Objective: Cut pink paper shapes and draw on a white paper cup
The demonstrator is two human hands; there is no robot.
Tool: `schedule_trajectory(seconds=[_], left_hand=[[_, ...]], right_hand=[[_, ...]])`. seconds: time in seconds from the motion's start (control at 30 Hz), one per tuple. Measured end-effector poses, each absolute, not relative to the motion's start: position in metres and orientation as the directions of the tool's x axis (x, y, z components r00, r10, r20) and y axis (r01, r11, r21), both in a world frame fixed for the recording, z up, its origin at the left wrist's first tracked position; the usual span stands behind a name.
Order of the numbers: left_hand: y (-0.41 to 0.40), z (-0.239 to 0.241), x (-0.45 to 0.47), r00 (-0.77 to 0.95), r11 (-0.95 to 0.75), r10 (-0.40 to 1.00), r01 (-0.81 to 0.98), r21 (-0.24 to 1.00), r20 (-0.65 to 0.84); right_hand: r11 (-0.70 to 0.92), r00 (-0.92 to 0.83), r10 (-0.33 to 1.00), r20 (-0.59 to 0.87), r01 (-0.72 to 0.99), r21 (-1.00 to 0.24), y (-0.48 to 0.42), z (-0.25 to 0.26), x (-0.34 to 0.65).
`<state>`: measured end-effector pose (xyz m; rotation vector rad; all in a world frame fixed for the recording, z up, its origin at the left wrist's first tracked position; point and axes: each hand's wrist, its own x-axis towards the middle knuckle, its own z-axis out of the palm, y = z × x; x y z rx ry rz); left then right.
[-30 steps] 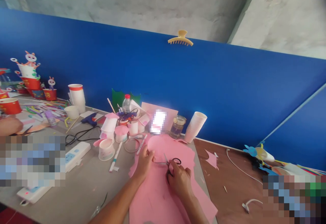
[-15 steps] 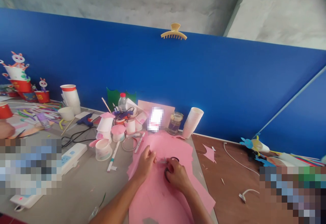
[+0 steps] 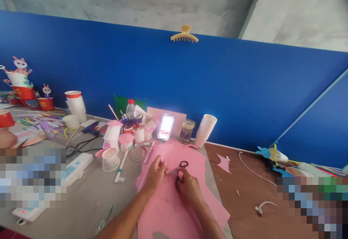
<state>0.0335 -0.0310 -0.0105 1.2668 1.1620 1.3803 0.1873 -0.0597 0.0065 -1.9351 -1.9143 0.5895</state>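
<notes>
Over a stack of pink paper sheets (image 3: 163, 210), my left hand (image 3: 155, 175) is closed in a pinch. Pink paper shows at its fingertips, but its outline blends into the sheets below. My right hand (image 3: 190, 188) grips a pair of scissors (image 3: 175, 171) with black handles. The handle loops stand apart, one around the fingers and the other sticking up beyond them. The blades point left and their tips reach the left thumb, where the ends are hard to make out.
Behind the sheets stand a bright phone (image 3: 166, 126), a glass jar (image 3: 187, 132) and stacked paper cups (image 3: 206, 130). To the left are a pink-topped cup (image 3: 127, 141), a marker (image 3: 121, 166), a glue gun (image 3: 92, 128) and a power strip (image 3: 78, 168). Another person's hand (image 3: 7, 138) is at far left.
The scissors have opened wider: the upper loop now stands away from my right fingers, and more blade shows. My right hand has shifted slightly down; my left hand stays put.
</notes>
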Motion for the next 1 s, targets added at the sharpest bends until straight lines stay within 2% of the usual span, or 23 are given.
schedule_trajectory(seconds=[0.13,0.27,0.37,0.43,0.53,0.67,0.83,1.0], left_hand=[[-0.028,-0.008,0.031,-0.118,-0.158,0.981,-0.045,0.986,0.152],[-0.029,-0.002,0.031,-0.146,-0.152,0.979,-0.07,0.986,0.141],[-0.032,0.0,0.033,-0.095,-0.139,0.986,-0.057,0.989,0.134],[-0.034,-0.002,0.035,-0.035,-0.137,0.99,-0.049,0.989,0.135],[-0.036,-0.005,0.036,0.036,-0.141,0.989,-0.022,0.99,0.141],[-0.037,-0.007,0.037,0.061,-0.136,0.989,0.014,0.991,0.135],[-0.039,-0.003,0.039,0.083,-0.138,0.987,-0.001,0.99,0.137],[-0.042,-0.002,0.041,0.072,-0.125,0.99,0.014,0.992,0.123]], right_hand=[[-0.036,-0.002,0.998,-0.055,0.723,-0.69,-0.055,0.002,0.191],[0.004,0.147,0.987,0.062,0.364,-0.931,-0.049,-0.007,0.194],[0.069,0.2,0.976,0.084,0.08,-0.994,-0.047,-0.006,0.196],[0.109,0.205,0.973,0.105,-0.011,-0.994,-0.047,-0.003,0.197],[0.149,0.198,0.97,0.14,-0.032,-0.988,-0.049,0.003,0.197],[0.136,0.148,0.979,0.14,0.038,-0.99,-0.05,0.007,0.192],[0.135,0.218,0.963,0.157,0.112,-0.985,-0.049,0.005,0.185],[0.069,0.124,0.99,0.065,-0.021,-0.997,-0.05,-0.003,0.179]])
